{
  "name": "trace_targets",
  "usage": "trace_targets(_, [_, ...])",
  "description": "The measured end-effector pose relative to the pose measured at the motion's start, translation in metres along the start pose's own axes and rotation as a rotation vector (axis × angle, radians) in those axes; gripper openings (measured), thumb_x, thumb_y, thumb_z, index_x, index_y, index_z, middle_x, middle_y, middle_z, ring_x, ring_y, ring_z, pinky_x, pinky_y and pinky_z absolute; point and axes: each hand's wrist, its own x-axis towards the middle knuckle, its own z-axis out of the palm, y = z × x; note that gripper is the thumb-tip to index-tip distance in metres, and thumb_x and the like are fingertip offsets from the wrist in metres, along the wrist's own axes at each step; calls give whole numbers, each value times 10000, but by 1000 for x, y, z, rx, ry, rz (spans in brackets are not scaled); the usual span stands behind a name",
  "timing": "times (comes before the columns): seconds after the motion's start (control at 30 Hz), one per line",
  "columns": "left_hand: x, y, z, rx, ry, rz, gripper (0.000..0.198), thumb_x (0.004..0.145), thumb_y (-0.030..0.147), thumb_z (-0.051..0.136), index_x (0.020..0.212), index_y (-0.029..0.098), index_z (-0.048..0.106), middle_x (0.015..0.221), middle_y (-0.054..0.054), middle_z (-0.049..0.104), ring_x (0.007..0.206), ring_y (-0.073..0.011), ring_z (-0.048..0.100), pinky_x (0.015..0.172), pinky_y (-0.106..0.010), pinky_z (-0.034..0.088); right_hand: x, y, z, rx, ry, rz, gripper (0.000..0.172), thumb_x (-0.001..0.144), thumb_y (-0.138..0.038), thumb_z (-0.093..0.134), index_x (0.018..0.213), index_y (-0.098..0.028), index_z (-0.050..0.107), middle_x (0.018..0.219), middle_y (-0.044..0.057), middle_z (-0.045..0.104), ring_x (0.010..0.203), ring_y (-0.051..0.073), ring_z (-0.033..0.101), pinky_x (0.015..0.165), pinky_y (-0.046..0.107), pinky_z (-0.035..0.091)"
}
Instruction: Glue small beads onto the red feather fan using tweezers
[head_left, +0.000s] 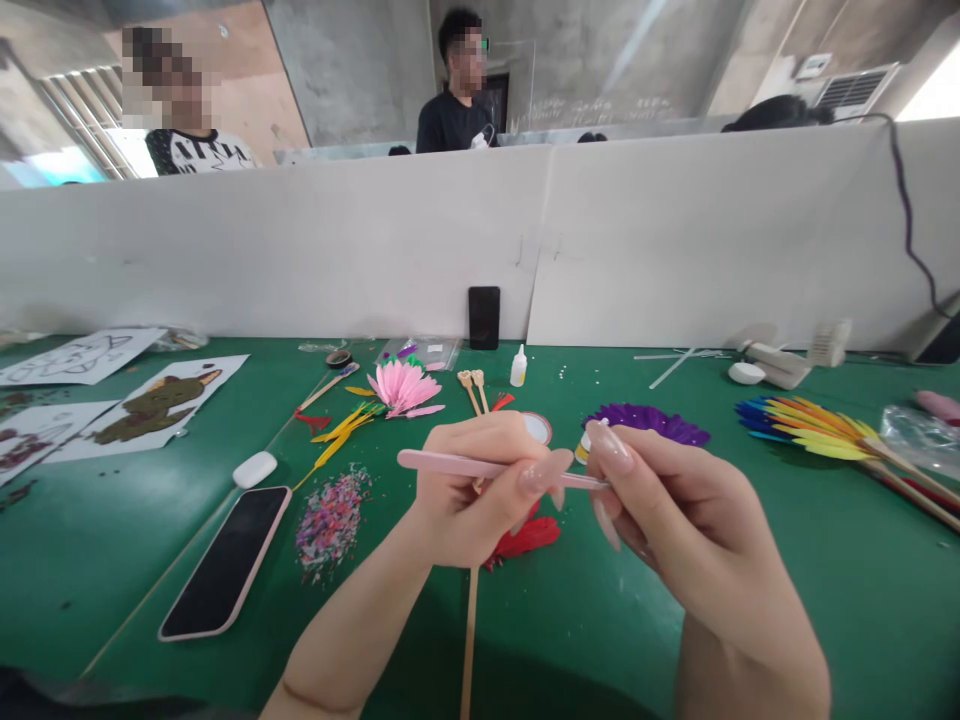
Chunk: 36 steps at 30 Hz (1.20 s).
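Observation:
My left hand (480, 490) is closed round a pair of slim pink tweezers (450, 463), whose narrow metal tip points right. At that tip the fingers of my right hand (682, 500) are pinched together; whatever lies between them is hidden. Beneath my hands are red feathers (529, 538) on a wooden stick (469, 640), partly covered by my left hand. Just behind my right hand stand a small yellow-labelled bottle (583, 449) and a fan of purple feathers (652, 422). A round white lid-like disc (537, 429) shows past my left knuckles.
On the green table (600, 640) are pink feathers (405, 388), yellow feathers (343, 436), a pile of coloured bits (333, 522), a phone (226, 562), and a glue bottle (518, 368). Multicoloured feathers (814, 425) lie right. A white partition (300, 250) runs behind; people stand beyond.

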Motion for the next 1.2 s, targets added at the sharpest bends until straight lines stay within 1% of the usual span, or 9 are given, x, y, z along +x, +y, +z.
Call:
trace_targets(0.2, [-1, -2, -1, -110, -44, -54, 312, 890, 224, 495, 587, 172, 543, 434, 31, 414, 435, -75, 372, 447, -225, 320, -2, -1, 0, 16, 0, 1, 377, 949, -294, 452, 594, -191, 380, 515, -52, 319, 426, 56, 242, 334, 190, 175])
trace_targets(0.33, [-3, -4, -3, -193, -86, -122, 288, 900, 227, 488, 625, 177, 556, 432, 39, 403, 400, -63, 327, 430, -230, 300, -1, -5, 3, 62, -4, 25, 432, 948, -334, 446, 553, -188, 350, 442, -55, 324, 400, 53, 241, 324, 188, 164])
trace_targets(0.47, [-2, -7, -6, -230, -109, -112, 283, 898, 249, 496, 632, 173, 555, 424, 47, 394, 381, -52, 303, 415, -222, 285, 0, -4, 5, 108, -16, 42, 444, 940, -364, 454, 540, -188, 376, 388, -62, 333, 356, 46, 246, 315, 187, 173])
trace_targets(0.6, [0, -8, -8, -198, -103, -86, 283, 884, 262, 518, 618, 168, 549, 417, 43, 402, 401, -59, 328, 415, -214, 288, 0, 0, 5, 108, -32, 52, 422, 948, -352, 444, 563, -188, 386, 388, -70, 341, 356, 43, 244, 320, 180, 186])
trace_targets(0.8, [-1, 0, -5, -158, -148, -64, 262, 890, 260, 516, 659, 161, 589, 376, 39, 442, 398, -65, 403, 437, -214, 357, 5, 1, 1, 18, 40, -11, 394, 948, -317, 462, 579, -177, 460, 468, -56, 414, 410, 37, 336, 357, 168, 223])
trace_targets(0.9, [-1, 4, -4, -82, -70, 29, 269, 884, 253, 525, 641, 146, 571, 427, 34, 471, 413, -57, 392, 422, -206, 338, 6, -1, -2, 59, 37, 53, 378, 946, -355, 453, 613, -189, 518, 454, -57, 418, 379, 41, 348, 347, 171, 236])
trace_targets(1.0, [0, 7, -4, 105, 14, 149, 241, 869, 240, 538, 655, 136, 578, 505, 6, 539, 469, -75, 436, 445, -220, 362, 6, -1, -3, 63, 45, 111, 392, 937, -400, 454, 616, -191, 538, 422, -56, 434, 350, 46, 345, 340, 175, 256])
trace_targets(1.1, [0, 7, -4, 346, 39, 277, 176, 848, 232, 554, 703, 141, 598, 575, -16, 606, 522, -101, 482, 474, -240, 406, 5, -1, -2, 33, 76, 122, 414, 930, -413, 464, 589, -187, 529, 404, -50, 440, 348, 49, 363, 343, 175, 274])
trace_targets(1.2, [-1, 7, -3, 510, 30, 411, 162, 847, 226, 557, 720, 133, 596, 579, -17, 611, 525, -106, 491, 484, -248, 428, 4, -1, -1, -17, 120, 125, 422, 917, -417, 489, 568, -182, 514, 416, -44, 446, 350, 47, 354, 339, 177, 277])
